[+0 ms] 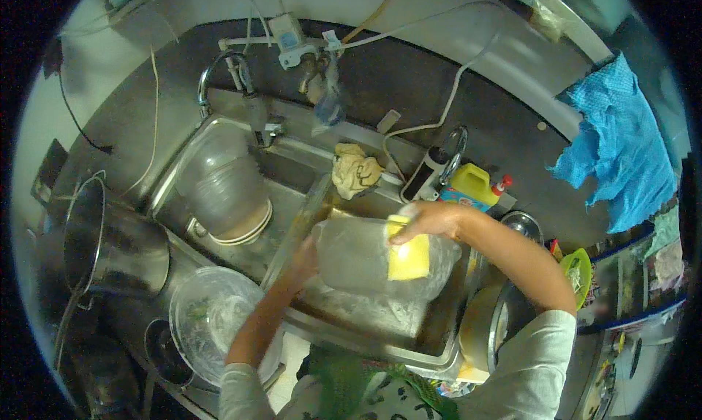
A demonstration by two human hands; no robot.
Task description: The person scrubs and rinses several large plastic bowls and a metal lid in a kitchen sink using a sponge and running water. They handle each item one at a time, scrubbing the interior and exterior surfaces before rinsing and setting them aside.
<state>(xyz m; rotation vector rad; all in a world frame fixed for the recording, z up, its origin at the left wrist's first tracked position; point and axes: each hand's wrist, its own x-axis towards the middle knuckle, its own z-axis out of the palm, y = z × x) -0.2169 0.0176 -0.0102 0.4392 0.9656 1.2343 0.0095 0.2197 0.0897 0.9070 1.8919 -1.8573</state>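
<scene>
A translucent plastic container (351, 255) is held tilted over the right basin of a steel double sink (373, 346). My left hand (305, 258) grips its left end, with the fingers partly hidden. In my right hand (425, 222) is a flat yellow sponge (408, 258), pressed against the container's upward-facing side. Whitish foam or water (378, 313) shows in the basin beneath. A crumpled cream cloth (355, 170) lies on the sink's back ledge, beyond the container.
Stacked translucent tubs (219, 173) sit in the left basin, below a curved faucet (205, 85). A clear round tub (192, 321) and a large steel pot (131, 250) stand at left. A yellow pump bottle (473, 184) stands behind my right arm; a blue cloth (625, 146) hangs at right.
</scene>
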